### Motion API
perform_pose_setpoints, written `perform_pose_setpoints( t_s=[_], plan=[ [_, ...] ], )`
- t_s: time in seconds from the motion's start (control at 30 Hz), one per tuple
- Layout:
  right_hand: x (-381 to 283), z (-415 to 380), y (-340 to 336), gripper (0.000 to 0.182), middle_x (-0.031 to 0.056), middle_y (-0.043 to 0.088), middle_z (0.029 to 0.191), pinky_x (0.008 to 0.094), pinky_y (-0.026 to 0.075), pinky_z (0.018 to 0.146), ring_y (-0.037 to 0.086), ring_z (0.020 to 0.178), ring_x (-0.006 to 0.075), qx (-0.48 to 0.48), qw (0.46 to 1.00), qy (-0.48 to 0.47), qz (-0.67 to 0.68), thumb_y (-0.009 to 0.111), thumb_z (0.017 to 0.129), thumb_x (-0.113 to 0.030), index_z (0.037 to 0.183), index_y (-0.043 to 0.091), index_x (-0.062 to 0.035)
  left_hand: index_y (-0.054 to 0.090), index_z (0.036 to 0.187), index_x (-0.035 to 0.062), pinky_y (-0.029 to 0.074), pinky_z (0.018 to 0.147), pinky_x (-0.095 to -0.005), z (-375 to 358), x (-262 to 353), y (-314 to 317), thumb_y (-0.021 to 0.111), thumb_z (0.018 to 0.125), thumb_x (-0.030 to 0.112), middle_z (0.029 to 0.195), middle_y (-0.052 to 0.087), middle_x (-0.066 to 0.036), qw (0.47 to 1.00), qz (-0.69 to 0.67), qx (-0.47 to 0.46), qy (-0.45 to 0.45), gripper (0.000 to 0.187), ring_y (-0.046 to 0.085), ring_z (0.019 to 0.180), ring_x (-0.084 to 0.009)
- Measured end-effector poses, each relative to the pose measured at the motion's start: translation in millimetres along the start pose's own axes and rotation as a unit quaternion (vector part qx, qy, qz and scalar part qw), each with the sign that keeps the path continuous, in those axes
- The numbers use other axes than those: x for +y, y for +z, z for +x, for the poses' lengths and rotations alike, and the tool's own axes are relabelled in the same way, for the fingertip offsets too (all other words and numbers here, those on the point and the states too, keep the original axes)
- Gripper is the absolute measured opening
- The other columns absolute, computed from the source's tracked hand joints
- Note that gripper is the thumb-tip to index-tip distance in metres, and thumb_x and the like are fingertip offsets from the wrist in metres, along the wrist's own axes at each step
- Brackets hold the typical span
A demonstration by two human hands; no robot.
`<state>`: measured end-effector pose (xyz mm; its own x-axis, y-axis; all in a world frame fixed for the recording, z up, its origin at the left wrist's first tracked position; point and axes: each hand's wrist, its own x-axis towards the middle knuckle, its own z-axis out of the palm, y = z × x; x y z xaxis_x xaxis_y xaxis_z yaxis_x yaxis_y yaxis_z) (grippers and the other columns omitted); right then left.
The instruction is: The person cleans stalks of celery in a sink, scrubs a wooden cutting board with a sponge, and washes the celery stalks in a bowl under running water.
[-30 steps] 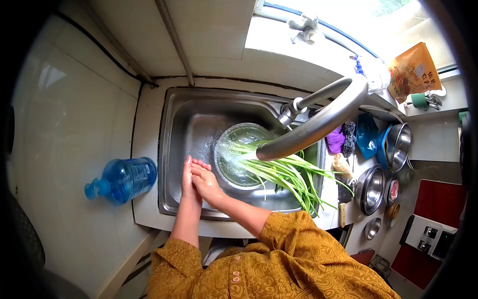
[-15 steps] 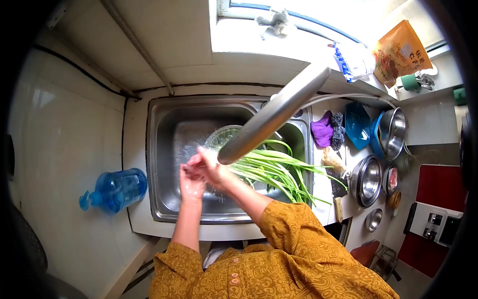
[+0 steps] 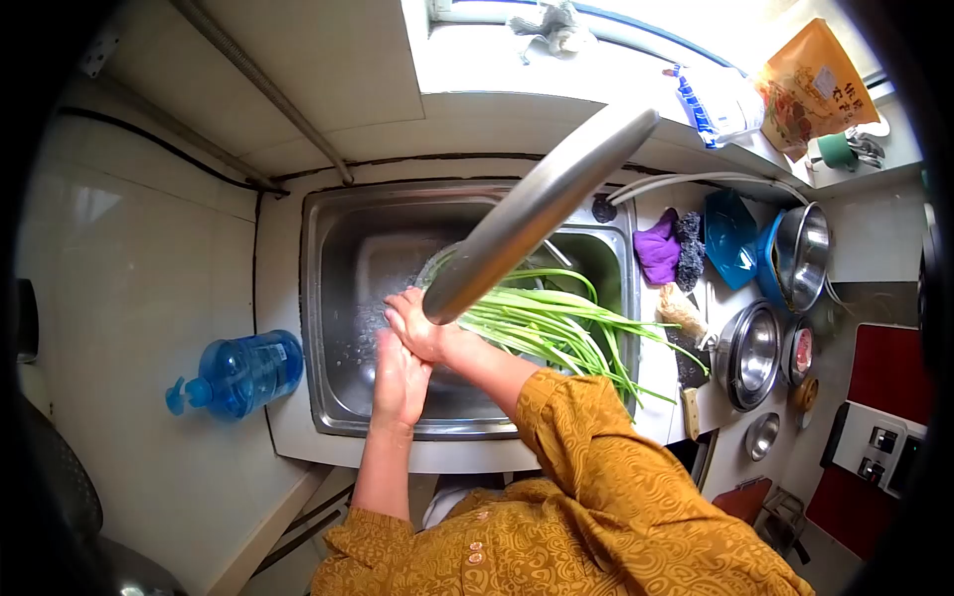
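Under the faucet (image 3: 542, 223), my hands touch each other over the metal sink (image 3: 343, 268). My left hand (image 3: 399, 382) lies palm up, open, with its fingertips partly covered. Across it rests my right hand (image 3: 415, 323), fingers stretched out and holding nothing; the faucet's end overlaps part of it. Water wets both hands and droplets show on the basin. Long green scallion-like stalks (image 3: 556, 323) lie right beside my right wrist, their tips hanging over the sink's right edge. Behind the faucet, a round clear rim (image 3: 437, 260) is mostly hidden.
A blue pump bottle (image 3: 243, 375) lies to the left of the sink. On the right counter are a purple cloth (image 3: 657, 246), a blue basin (image 3: 730, 236), metal bowls (image 3: 752, 353) and a knife with a wooden handle (image 3: 691, 412). An orange packet (image 3: 815, 87) stands on the sill.
My right hand has turned and flattened, its fingers now lying over my left hand. Both hands have come slightly nearer to me. The view has shifted a little; the stalks stay in place.
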<state>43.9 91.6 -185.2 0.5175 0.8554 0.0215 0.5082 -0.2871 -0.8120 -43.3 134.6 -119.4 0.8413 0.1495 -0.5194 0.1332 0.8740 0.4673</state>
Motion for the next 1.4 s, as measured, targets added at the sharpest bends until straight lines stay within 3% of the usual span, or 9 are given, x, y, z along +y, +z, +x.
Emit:
perform_pose_setpoints(
  t_s=[0.1, 0.17, 0.27, 0.37, 0.43, 0.63, 0.9, 1.33, 1.4],
  plan=[
    [-20.1, -26.0, -13.1, 0.036, 0.0168, 0.052, 0.126, 0.0466, 0.039, 0.099, 0.051, 0.115, 0.0339, -0.058, 0.907, -0.025, -0.415, 0.054, 0.082, -0.024, 0.107, 0.063, 0.0005, 0.033, 0.139, 0.0041, 0.039, 0.101, -0.0356, 13.3, -15.0, -9.2, 0.060, 0.091, 0.029, 0.140, 0.041, -0.010, 0.939, 0.338, 0.053, 0.030, 0.060, 0.041, 0.128, -0.0221],
    [-10.4, -38.2, 21.2, 0.041, 0.0203, 0.056, 0.120, 0.0365, 0.041, 0.097, 0.052, 0.115, 0.0301, 0.026, 0.984, 0.002, -0.177, 0.053, 0.082, -0.020, 0.115, 0.056, 0.0043, 0.043, 0.126, 0.0012, 0.047, 0.089, -0.0366, 40.1, -24.8, -45.0, 0.054, 0.093, 0.028, 0.122, 0.054, -0.011, 0.924, 0.325, 0.150, 0.133, 0.043, 0.056, 0.108, -0.0230],
    [-36.0, -59.6, -0.9, 0.032, 0.0203, 0.060, 0.112, 0.0352, 0.042, 0.096, 0.054, 0.114, 0.0291, 0.070, 0.996, 0.016, 0.051, 0.052, 0.082, -0.007, 0.110, 0.059, 0.0058, 0.052, 0.108, 0.0051, 0.050, 0.068, -0.0350, 55.9, -14.5, -81.2, 0.050, 0.093, 0.035, 0.088, 0.060, -0.010, 0.984, -0.096, 0.144, -0.034, 0.034, 0.057, 0.068, -0.0217],
    [-23.9, -67.2, -34.5, 0.029, 0.0098, 0.064, 0.100, 0.0333, 0.050, 0.081, 0.062, 0.092, 0.0173, 0.101, 0.757, 0.250, 0.595, 0.046, 0.086, -0.003, 0.110, 0.061, -0.0006, 0.047, 0.118, 0.0038, 0.044, 0.084, -0.0406, 51.8, -29.0, -61.2, 0.044, 0.094, 0.043, 0.104, 0.056, -0.014, 0.975, -0.134, 0.168, -0.065, 0.046, 0.053, 0.089, -0.0248],
    [11.4, -74.2, -64.8, 0.027, 0.0179, 0.064, 0.101, 0.0387, 0.050, 0.081, 0.064, 0.089, 0.0291, 0.110, 0.958, 0.179, 0.194, 0.052, 0.084, -0.008, 0.108, 0.061, -0.0002, 0.042, 0.128, 0.0025, 0.037, 0.101, -0.0463, 50.0, -44.5, -48.0, 0.038, 0.094, 0.050, 0.119, 0.052, -0.017, 0.961, -0.174, 0.190, -0.101, 0.058, 0.050, 0.110, -0.0280],
    [132.7, -96.5, -97.4, 0.076, 0.0217, 0.052, 0.117, 0.0412, 0.042, 0.095, 0.052, 0.108, 0.0342, -0.031, 0.969, 0.068, -0.236, 0.069, 0.075, -0.044, 0.125, 0.041, 0.0059, 0.006, 0.147, 0.0039, 0.017, 0.112, -0.0510, 63.8, -91.9, -35.5, 0.057, 0.086, 0.054, 0.151, 0.008, -0.025, 0.966, 0.062, 0.159, -0.193, 0.094, 0.012, 0.140, -0.0365],
    [96.6, -92.3, -76.0, 0.088, 0.0292, 0.055, 0.119, 0.0400, 0.042, 0.096, 0.056, 0.112, 0.0344, -0.223, 0.919, 0.323, 0.041, 0.064, 0.079, -0.054, 0.133, 0.033, 0.0076, 0.052, 0.119, 0.0080, 0.053, 0.078, -0.0469, 113.8, -119.7, -51.7, 0.062, 0.085, 0.051, 0.107, 0.062, -0.012, 0.978, -0.032, 0.117, -0.169, 0.056, 0.062, 0.096, -0.0285],
    [93.5, -137.2, -163.5, 0.053, 0.0123, 0.057, 0.123, 0.0309, 0.046, 0.094, 0.059, 0.105, 0.0177, -0.142, 0.707, 0.463, 0.516, 0.056, 0.092, -0.020, 0.138, 0.038, -0.0022, 0.045, 0.128, 0.0015, 0.040, 0.103, -0.0434, 66.4, -107.1, -36.2, 0.052, 0.093, 0.011, 0.127, 0.052, -0.013, 0.984, -0.116, -0.037, -0.130, 0.037, 0.051, 0.119, -0.0258],
    [69.3, -123.4, -178.0, 0.053, 0.0162, 0.055, 0.126, 0.0330, 0.041, 0.100, 0.054, 0.113, 0.0224, -0.136, 0.813, 0.402, 0.398, 0.054, 0.092, -0.021, 0.138, 0.038, -0.0009, 0.047, 0.127, 0.0017, 0.041, 0.102, -0.0423, 73.1, -111.6, -42.1, 0.054, 0.092, 0.010, 0.127, 0.053, -0.013, 0.980, -0.134, -0.060, -0.137, 0.036, 0.052, 0.117, -0.0250]
  ],
)
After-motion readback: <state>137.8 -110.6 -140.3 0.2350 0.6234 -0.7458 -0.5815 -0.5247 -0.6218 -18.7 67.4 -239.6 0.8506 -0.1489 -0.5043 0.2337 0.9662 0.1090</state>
